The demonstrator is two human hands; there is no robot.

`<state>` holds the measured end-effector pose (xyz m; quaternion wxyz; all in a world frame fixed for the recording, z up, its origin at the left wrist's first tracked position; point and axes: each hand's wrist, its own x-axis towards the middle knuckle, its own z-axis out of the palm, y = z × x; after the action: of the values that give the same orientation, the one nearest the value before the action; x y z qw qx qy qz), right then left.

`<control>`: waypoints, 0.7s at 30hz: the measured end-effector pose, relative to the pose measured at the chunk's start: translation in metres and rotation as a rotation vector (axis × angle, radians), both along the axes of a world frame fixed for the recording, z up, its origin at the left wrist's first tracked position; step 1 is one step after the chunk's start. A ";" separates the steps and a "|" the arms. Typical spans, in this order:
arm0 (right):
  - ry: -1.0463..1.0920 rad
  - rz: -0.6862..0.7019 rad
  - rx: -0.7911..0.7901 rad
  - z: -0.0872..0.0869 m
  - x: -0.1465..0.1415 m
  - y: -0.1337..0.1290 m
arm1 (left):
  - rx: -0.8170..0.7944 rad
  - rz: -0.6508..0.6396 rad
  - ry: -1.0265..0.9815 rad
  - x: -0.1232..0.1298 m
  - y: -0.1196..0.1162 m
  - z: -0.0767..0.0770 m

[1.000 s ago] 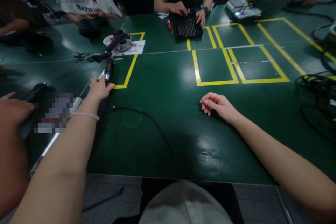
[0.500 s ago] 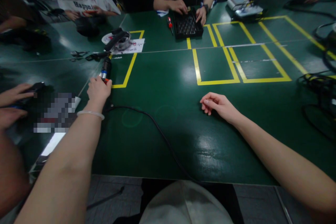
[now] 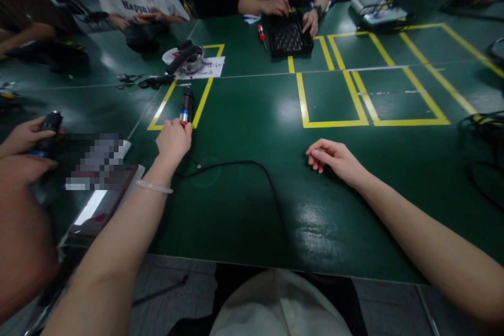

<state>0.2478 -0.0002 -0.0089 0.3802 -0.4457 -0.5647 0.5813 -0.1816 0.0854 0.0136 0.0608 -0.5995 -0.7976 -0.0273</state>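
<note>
My left hand (image 3: pixel 174 139) is wrapped round a corded electric screwdriver (image 3: pixel 187 105), black with a silver and blue band. The tool points away from me and lies at the right strip of a yellow taped box (image 3: pixel 203 102); my fingers hide its rear. From near my wrist a black cable (image 3: pixel 236 162) curves across the table to its near edge. On the right, my right hand (image 3: pixel 331 157) rests on the green tabletop with fingers loosely bent and a little apart, holding nothing. Below the yellow taped boxes (image 3: pixel 334 124), it touches only the table.
Across the table a person's hands work at a black tray (image 3: pixel 291 52), beside a red screwdriver (image 3: pixel 262 34). A tape roll (image 3: pixel 183 60) lies on paper. At left, a neighbour's hand holds a similar tool (image 3: pixel 51 123) near a phone (image 3: pixel 106 205). Coiled cables (image 3: pixel 482 131) lie at right.
My left hand has moved right with the electric screwdriver, bending the cable into a higher curve. My right hand stays put on the table. The neighbour's tool is now tipped up more.
</note>
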 end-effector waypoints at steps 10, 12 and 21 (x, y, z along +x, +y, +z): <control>-0.080 0.020 0.014 0.009 -0.003 -0.001 | -0.033 -0.286 0.007 0.094 -0.062 0.011; -0.132 0.055 0.039 0.012 -0.006 -0.001 | -0.044 -0.342 -0.008 0.110 -0.071 0.013; -0.245 0.189 0.280 0.013 -0.045 0.002 | -0.044 -0.513 -0.034 0.169 -0.093 0.012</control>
<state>0.2030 0.0020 0.0043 0.3105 -0.4008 -0.7214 0.4718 -0.0125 -0.0073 0.0253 0.0252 -0.7829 -0.6207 -0.0345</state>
